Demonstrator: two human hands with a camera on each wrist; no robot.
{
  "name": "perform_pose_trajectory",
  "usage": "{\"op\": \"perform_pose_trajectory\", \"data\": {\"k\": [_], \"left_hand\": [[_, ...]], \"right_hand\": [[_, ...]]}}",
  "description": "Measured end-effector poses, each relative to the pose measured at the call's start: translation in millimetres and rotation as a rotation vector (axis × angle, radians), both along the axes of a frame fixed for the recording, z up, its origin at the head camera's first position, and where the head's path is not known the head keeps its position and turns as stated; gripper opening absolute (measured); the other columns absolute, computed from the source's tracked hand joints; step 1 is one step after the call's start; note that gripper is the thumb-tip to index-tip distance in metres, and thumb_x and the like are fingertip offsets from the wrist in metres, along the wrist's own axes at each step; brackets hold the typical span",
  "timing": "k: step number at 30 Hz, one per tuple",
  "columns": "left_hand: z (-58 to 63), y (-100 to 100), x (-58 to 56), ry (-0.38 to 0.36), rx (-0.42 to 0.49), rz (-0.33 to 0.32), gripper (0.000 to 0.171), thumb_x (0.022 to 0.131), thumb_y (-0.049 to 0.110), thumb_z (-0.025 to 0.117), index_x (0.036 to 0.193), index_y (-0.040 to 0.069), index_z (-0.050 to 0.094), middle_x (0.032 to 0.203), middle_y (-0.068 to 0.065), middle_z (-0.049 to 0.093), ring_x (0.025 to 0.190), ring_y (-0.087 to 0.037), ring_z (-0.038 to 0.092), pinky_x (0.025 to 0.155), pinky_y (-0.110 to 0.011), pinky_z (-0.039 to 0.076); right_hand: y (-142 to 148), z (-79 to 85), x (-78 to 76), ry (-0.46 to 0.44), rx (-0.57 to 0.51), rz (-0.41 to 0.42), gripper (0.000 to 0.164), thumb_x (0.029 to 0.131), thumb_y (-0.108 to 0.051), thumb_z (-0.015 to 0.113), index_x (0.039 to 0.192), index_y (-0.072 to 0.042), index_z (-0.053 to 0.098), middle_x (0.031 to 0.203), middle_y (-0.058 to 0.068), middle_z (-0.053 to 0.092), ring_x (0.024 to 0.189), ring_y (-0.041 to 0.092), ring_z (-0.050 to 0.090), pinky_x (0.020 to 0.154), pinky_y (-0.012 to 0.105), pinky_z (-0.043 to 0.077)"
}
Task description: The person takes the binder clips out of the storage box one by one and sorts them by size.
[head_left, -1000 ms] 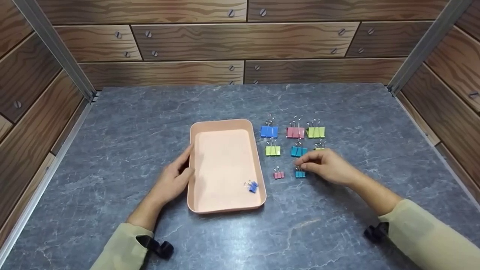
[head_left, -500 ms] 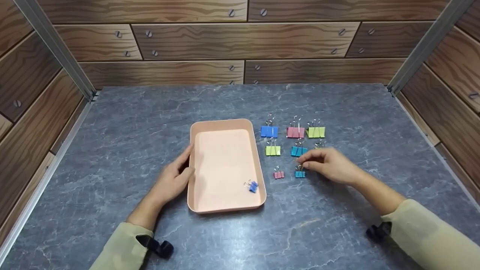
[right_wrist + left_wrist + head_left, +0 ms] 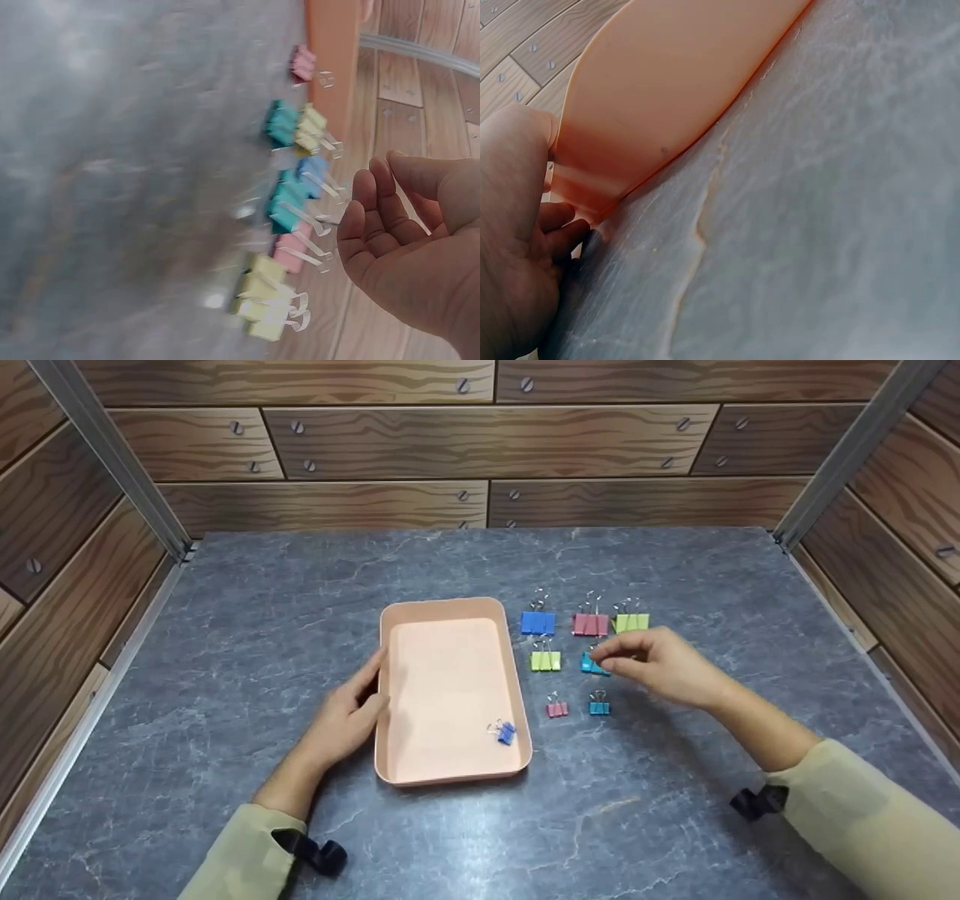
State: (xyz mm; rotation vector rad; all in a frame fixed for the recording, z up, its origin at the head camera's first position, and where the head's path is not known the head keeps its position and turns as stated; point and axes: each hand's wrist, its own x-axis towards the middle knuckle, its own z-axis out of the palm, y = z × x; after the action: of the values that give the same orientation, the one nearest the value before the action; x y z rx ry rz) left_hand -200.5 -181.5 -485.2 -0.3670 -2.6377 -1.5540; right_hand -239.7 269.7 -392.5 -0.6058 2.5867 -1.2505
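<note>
My left hand (image 3: 346, 727) holds the long left side of a peach tray (image 3: 442, 613). In the left wrist view its lower fingers (image 3: 570, 234) curl in at the base of the tray wall. One small blue binder clip (image 3: 507, 733) lies in the tray's near right corner. Over the table, my right hand (image 3: 664, 669) has loosely bent fingers and nothing between them. Its fingertips overlap a medium teal binder clip (image 3: 589, 663) in the head view. A yellow clip behind that hand is hidden there. Nearer me stand a small teal binder clip (image 3: 599, 708) and a small pink one (image 3: 556, 709).
Behind stand large binder clips: blue (image 3: 538, 623), pink (image 3: 590, 625) and lime green (image 3: 631, 622). A medium lime clip (image 3: 545, 661) stands close to the tray's right side. Wood-patterned walls (image 3: 480, 442) enclose the grey marbled table (image 3: 262, 577).
My right hand has lifted from the small teal clip and shifted up and away, now covering the yellow clip and part of the medium teal one. The left hand and tray stay put.
</note>
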Motion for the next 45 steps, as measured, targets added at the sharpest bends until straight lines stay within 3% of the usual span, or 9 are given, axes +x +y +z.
{"op": "perform_pose_trajectory", "data": {"k": [8, 14, 22, 26, 31, 35, 40, 45], "left_hand": [[0.3, 0.2, 0.3, -0.007, -0.014, 0.013, 0.065, 0.104, 0.014, 0.058, 0.166, 0.021, 0.039, 0.162, -0.013, 0.046, 0.147, -0.027, 0.045, 0.121, -0.045, 0.036], [1.4, 0.7, 1.2, -0.032, -0.009, 0.007, 0.065, 0.105, 0.015, 0.056, 0.167, 0.023, 0.038, 0.163, -0.012, 0.044, 0.149, -0.027, 0.044, 0.121, -0.046, 0.036], [1.4, -0.2, 0.8, -0.030, -0.018, 0.011, 0.065, 0.105, 0.016, 0.057, 0.167, 0.025, 0.038, 0.163, -0.012, 0.044, 0.149, -0.027, 0.043, 0.121, -0.046, 0.036], [0.7, -0.1, 0.4, -0.026, -0.019, 0.015, 0.065, 0.105, 0.016, 0.057, 0.166, 0.026, 0.039, 0.163, -0.012, 0.045, 0.148, -0.027, 0.044, 0.121, -0.046, 0.037], [0.8, -0.1, 0.6, -0.015, -0.018, 0.014, 0.065, 0.104, 0.015, 0.059, 0.166, 0.025, 0.040, 0.162, -0.013, 0.046, 0.148, -0.027, 0.045, 0.121, -0.046, 0.036], [0.0, -0.4, 0.4, -0.005, -0.016, 0.013, 0.065, 0.104, 0.015, 0.059, 0.166, 0.023, 0.040, 0.162, -0.013, 0.046, 0.147, -0.027, 0.045, 0.121, -0.046, 0.037], [-0.7, -0.3, 0.2, 0.000, -0.011, 0.001, 0.065, 0.104, 0.014, 0.059, 0.166, 0.022, 0.040, 0.161, -0.013, 0.047, 0.146, -0.027, 0.046, 0.121, -0.045, 0.037], [-1.0, 0.3, 0.1, 0.019, -0.019, -0.002, 0.066, 0.103, 0.014, 0.058, 0.166, 0.020, 0.039, 0.161, -0.014, 0.047, 0.146, -0.029, 0.047, 0.121, -0.048, 0.037]], "right_hand": [[-32.9, 27.4, -0.9, 0.059, -0.028, 0.090, 0.017, 0.101, -0.007, 0.072, 0.116, -0.008, 0.081, 0.114, 0.008, 0.077, 0.101, 0.020, 0.071, 0.086, 0.024, 0.059], [-61.4, 32.0, -2.5, 0.086, -0.042, 0.225, 0.018, 0.099, -0.007, 0.075, 0.117, -0.008, 0.080, 0.111, 0.008, 0.078, 0.096, 0.020, 0.071, 0.081, 0.025, 0.060], [-97.3, 15.5, -0.7, 0.046, -0.022, 0.367, 0.019, 0.098, -0.006, 0.076, 0.116, -0.008, 0.081, 0.111, 0.010, 0.078, 0.097, 0.020, 0.071, 0.084, 0.038, 0.062], [-108.7, 5.6, -0.8, 0.064, 0.015, 0.402, 0.018, 0.096, -0.005, 0.077, 0.114, -0.006, 0.081, 0.108, 0.008, 0.078, 0.100, 0.019, 0.071, 0.092, 0.047, 0.060], [-114.9, -4.4, -1.6, 0.065, 0.060, 0.438, 0.020, 0.096, -0.005, 0.077, 0.115, -0.001, 0.080, 0.107, 0.011, 0.079, 0.102, 0.018, 0.072, 0.093, 0.047, 0.059], [-115.6, -11.0, -2.6, 0.047, 0.067, 0.456, 0.019, 0.095, -0.003, 0.076, 0.114, -0.002, 0.081, 0.105, 0.010, 0.080, 0.099, 0.017, 0.072, 0.089, 0.046, 0.060], [-115.0, -20.1, -4.8, 0.031, 0.079, 0.471, 0.021, 0.092, 0.000, 0.074, 0.111, -0.005, 0.082, 0.101, 0.002, 0.079, 0.089, 0.015, 0.070, 0.081, 0.035, 0.059], [-116.0, -24.7, -6.0, 0.042, 0.102, 0.507, 0.017, 0.094, -0.007, 0.079, 0.110, -0.009, 0.083, 0.103, -0.002, 0.077, 0.087, 0.011, 0.068, 0.078, 0.028, 0.055]]}}
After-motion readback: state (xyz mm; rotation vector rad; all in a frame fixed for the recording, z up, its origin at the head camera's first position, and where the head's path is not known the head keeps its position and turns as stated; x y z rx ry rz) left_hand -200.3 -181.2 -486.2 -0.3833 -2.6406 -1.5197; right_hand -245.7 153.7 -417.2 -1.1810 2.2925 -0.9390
